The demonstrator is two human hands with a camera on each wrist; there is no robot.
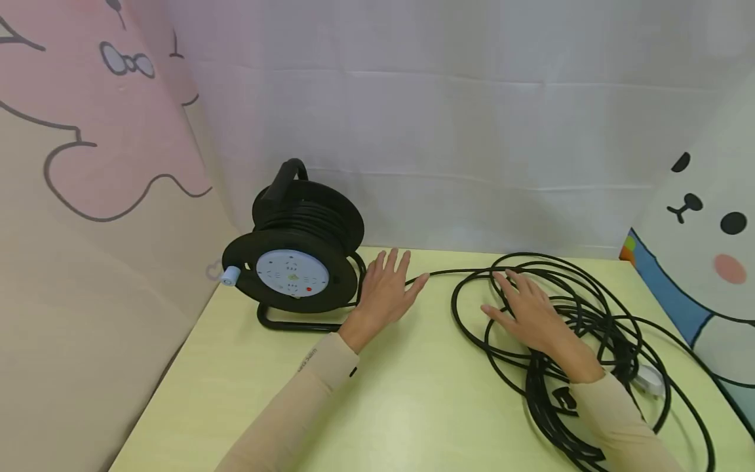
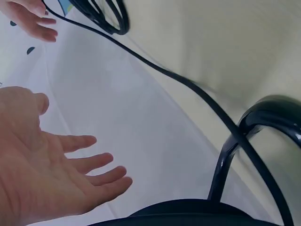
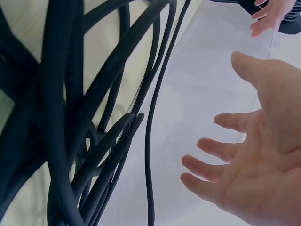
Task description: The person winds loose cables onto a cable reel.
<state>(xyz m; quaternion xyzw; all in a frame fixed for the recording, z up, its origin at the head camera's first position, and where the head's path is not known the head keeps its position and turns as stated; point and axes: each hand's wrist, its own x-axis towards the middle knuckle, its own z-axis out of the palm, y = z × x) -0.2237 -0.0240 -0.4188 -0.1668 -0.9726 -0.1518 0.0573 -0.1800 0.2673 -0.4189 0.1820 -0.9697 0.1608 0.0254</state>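
Note:
A black cable reel (image 1: 301, 249) with a pale blue socket face stands at the left of the table, some cable wound on its drum. Just right of it, my left hand (image 1: 382, 292) hovers with fingers spread, holding nothing. My right hand (image 1: 531, 314) is likewise spread over a loose heap of black cable (image 1: 566, 314) on the right. One strand of cable (image 2: 188, 84) runs from the reel's tube stand (image 2: 273, 113) across to the heap, as the left wrist view shows. In the right wrist view, thick cable loops (image 3: 94, 117) lie beside the palm, apart from the fingers.
A whitish plug (image 1: 650, 379) lies among the coils at the right. The pale yellow table (image 1: 413, 400) is bordered by a white cloth (image 1: 442, 144) behind and printed cartoon sheets at both sides. The reel's crank knob (image 1: 231, 275) sticks out to the left.

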